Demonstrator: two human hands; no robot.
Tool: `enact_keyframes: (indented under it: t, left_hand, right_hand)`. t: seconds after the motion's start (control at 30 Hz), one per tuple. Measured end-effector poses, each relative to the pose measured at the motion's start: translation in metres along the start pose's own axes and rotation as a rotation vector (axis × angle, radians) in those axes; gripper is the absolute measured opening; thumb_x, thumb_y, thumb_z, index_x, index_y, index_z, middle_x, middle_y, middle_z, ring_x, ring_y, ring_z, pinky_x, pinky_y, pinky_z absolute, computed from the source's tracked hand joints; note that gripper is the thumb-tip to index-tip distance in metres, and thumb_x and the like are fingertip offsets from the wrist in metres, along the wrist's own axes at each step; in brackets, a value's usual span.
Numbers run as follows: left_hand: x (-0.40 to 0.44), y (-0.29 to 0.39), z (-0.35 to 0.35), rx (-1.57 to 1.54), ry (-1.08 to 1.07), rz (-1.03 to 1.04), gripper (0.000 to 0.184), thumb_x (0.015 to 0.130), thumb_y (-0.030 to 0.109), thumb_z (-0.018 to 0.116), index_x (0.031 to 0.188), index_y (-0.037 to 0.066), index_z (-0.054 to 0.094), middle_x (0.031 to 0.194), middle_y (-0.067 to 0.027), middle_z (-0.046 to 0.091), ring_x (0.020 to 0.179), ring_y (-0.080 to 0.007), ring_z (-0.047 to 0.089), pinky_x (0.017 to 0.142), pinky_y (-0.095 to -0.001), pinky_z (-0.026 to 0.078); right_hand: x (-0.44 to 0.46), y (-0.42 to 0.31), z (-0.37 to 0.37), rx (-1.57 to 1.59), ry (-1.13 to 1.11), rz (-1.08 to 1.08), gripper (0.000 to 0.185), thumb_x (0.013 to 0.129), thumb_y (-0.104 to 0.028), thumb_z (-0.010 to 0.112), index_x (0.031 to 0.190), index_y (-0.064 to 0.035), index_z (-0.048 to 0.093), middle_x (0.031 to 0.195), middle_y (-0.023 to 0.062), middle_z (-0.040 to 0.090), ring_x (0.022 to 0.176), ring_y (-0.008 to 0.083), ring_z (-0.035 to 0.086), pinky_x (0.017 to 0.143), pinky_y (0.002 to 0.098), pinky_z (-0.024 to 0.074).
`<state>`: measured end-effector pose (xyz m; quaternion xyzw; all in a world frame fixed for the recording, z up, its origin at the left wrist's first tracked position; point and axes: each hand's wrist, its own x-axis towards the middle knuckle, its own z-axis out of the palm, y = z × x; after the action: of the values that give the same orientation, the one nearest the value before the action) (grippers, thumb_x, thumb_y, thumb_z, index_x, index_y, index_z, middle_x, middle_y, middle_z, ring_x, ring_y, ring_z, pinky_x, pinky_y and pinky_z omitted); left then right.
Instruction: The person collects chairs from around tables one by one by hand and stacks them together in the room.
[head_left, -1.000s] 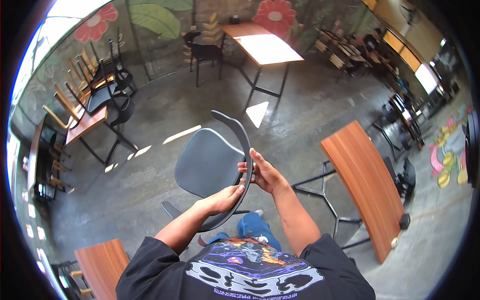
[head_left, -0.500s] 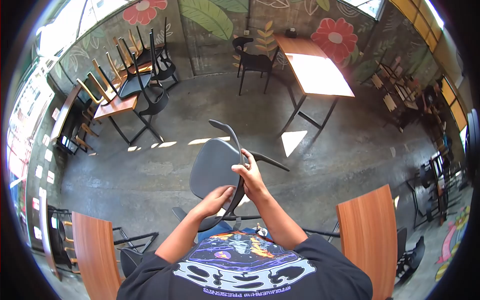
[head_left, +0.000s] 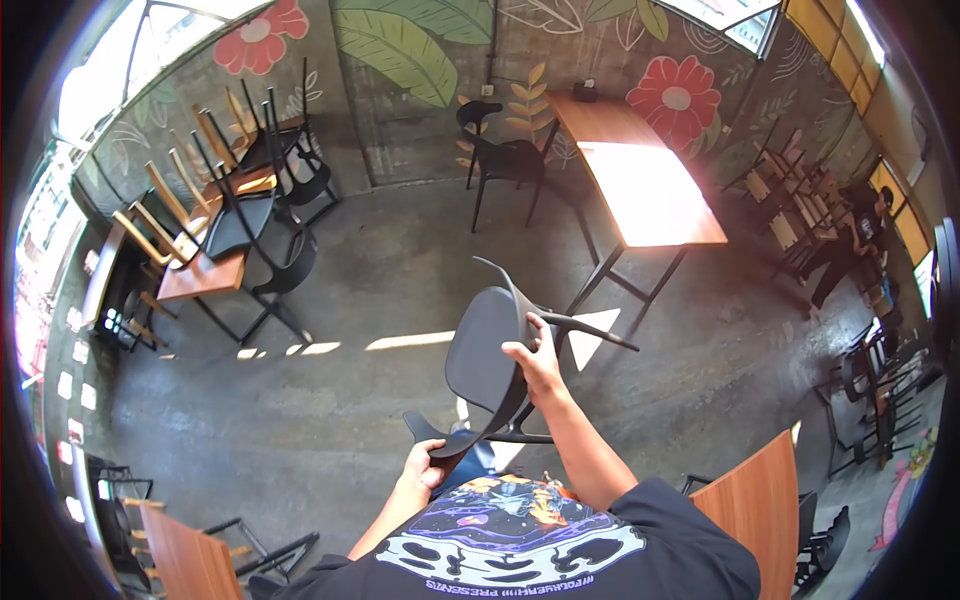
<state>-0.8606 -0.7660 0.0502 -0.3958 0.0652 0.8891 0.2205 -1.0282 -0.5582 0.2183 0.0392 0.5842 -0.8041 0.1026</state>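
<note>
A dark grey chair (head_left: 482,350) is held tilted in front of my body, its seat turned to the left and its legs pointing out to the right. My right hand (head_left: 540,362) grips the chair's curved frame on the right, beside the seat. Lower down, my left hand (head_left: 424,464) is closed on the chair's backrest near my waist. Parts of the fingers of both hands are hidden behind the chair.
Upturned chairs (head_left: 240,215) are stacked on a wooden table (head_left: 205,278) at the left. Ahead stand a black chair (head_left: 508,160) and a long sunlit table (head_left: 600,120). Tables (head_left: 755,500) (head_left: 180,550) flank me. A person (head_left: 850,240) is at the far right.
The chair has moved to the right in view. My left hand has shifted from beside the seat down to the backrest's lower end. My right hand keeps its hold.
</note>
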Motion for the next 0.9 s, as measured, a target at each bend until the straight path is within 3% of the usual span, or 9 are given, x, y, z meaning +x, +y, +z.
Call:
enact_keyframes:
  t: [0.2, 0.23, 0.33, 0.43, 0.47, 0.53, 0.6, 0.73, 0.9]
  left_hand:
    - [0.027, 0.093, 0.154, 0.249, -0.089, 0.162, 0.027, 0.083, 0.009, 0.053, 0.104, -0.008, 0.057, 0.109, -0.0234, 0.062, 0.104, -0.0371, 0.061, 0.097, -0.0499, 0.050]
    - [0.027, 0.109, 0.185, 0.302, -0.061, 0.196, 0.020, 0.083, 0.009, 0.054, 0.097, -0.005, 0.058, 0.101, -0.0206, 0.064, 0.097, -0.0361, 0.064, 0.093, -0.0502, 0.053]
    - [0.063, 0.164, 0.233, 0.538, -0.075, 0.249, 0.015, 0.083, 0.006, 0.055, 0.096, -0.001, 0.057, 0.093, -0.0125, 0.066, 0.082, -0.0289, 0.067, 0.079, -0.0460, 0.059]
    - [0.083, 0.191, 0.294, 0.729, -0.041, 0.353, 0.017, 0.082, 0.001, 0.056, 0.098, 0.006, 0.055, 0.084, -0.0056, 0.061, 0.074, -0.0181, 0.065, 0.061, -0.0353, 0.060]
    - [0.095, 0.199, 0.308, 0.735, -0.037, 0.344, 0.017, 0.082, 0.001, 0.056, 0.098, 0.006, 0.055, 0.084, -0.0056, 0.061, 0.074, -0.0181, 0.065, 0.061, -0.0353, 0.060]
    - [0.117, 0.211, 0.331, 0.913, -0.078, 0.404, 0.016, 0.082, 0.002, 0.057, 0.098, 0.006, 0.055, 0.082, -0.0036, 0.059, 0.071, -0.0159, 0.063, 0.060, -0.0338, 0.060]
    - [0.144, 0.222, 0.354, 0.979, -0.061, 0.422, 0.017, 0.082, 0.005, 0.059, 0.099, 0.007, 0.055, 0.082, -0.0015, 0.058, 0.070, -0.0136, 0.060, 0.059, -0.0324, 0.057]
    - [0.201, 0.250, 0.397, 1.170, -0.074, 0.442, 0.022, 0.079, 0.006, 0.060, 0.101, 0.008, 0.057, 0.082, -0.0012, 0.057, 0.073, -0.0114, 0.058, 0.058, -0.0302, 0.052]
    - [0.262, 0.296, 0.463, 1.263, -0.004, 0.401, 0.026, 0.078, 0.004, 0.060, 0.103, 0.008, 0.059, 0.079, -0.0003, 0.056, 0.068, -0.0110, 0.057, 0.053, -0.0286, 0.052]
  right_hand:
    - [0.098, -0.037, -0.050, 0.051, 0.183, -0.014, 0.092, 0.072, -0.024, 0.073, 0.148, -0.0134, 0.022, 0.112, 0.0064, 0.047, 0.093, 0.0178, 0.052, 0.087, 0.0311, 0.0429]
    - [0.103, -0.046, -0.049, 0.124, 0.190, -0.046, 0.085, 0.073, -0.021, 0.069, 0.145, -0.0135, 0.026, 0.107, 0.0051, 0.046, 0.089, 0.0158, 0.050, 0.079, 0.0306, 0.0439]
    - [0.122, -0.042, -0.061, 0.268, 0.194, -0.074, 0.057, 0.078, -0.015, 0.060, 0.131, -0.0087, 0.040, 0.103, 0.0059, 0.053, 0.088, 0.0158, 0.057, 0.077, 0.0331, 0.0524]
    - [0.142, -0.031, -0.075, 0.269, 0.257, 0.007, 0.046, 0.083, -0.019, 0.061, 0.124, -0.0050, 0.048, 0.107, 0.0114, 0.061, 0.097, 0.0226, 0.062, 0.084, 0.0379, 0.0534]
    - [0.152, -0.030, -0.083, 0.272, 0.268, 0.010, 0.046, 0.083, -0.019, 0.061, 0.124, -0.0050, 0.048, 0.107, 0.0114, 0.061, 0.097, 0.0226, 0.062, 0.084, 0.0379, 0.0534]
    - [0.169, -0.025, -0.097, 0.532, 0.356, 0.257, 0.048, 0.087, -0.028, 0.066, 0.124, -0.0062, 0.045, 0.107, 0.0137, 0.060, 0.101, 0.0272, 0.062, 0.088, 0.0393, 0.0523]
    - [0.191, -0.009, -0.106, 0.523, 0.395, 0.245, 0.037, 0.091, -0.031, 0.064, 0.115, -0.0049, 0.056, 0.099, 0.0122, 0.065, 0.093, 0.0265, 0.065, 0.086, 0.0398, 0.0530]
    - [0.239, 0.025, -0.143, 0.345, 0.577, 0.354, 0.031, 0.094, -0.027, 0.059, 0.112, -0.0026, 0.062, 0.103, 0.0088, 0.069, 0.093, 0.0236, 0.067, 0.083, 0.0415, 0.0554]
    - [0.320, 0.048, -0.162, 0.119, 0.598, 0.387, 0.016, 0.086, -0.007, 0.061, 0.098, 0.0029, 0.066, 0.086, 0.0102, 0.067, 0.073, 0.0193, 0.065, 0.061, 0.0347, 0.0532]
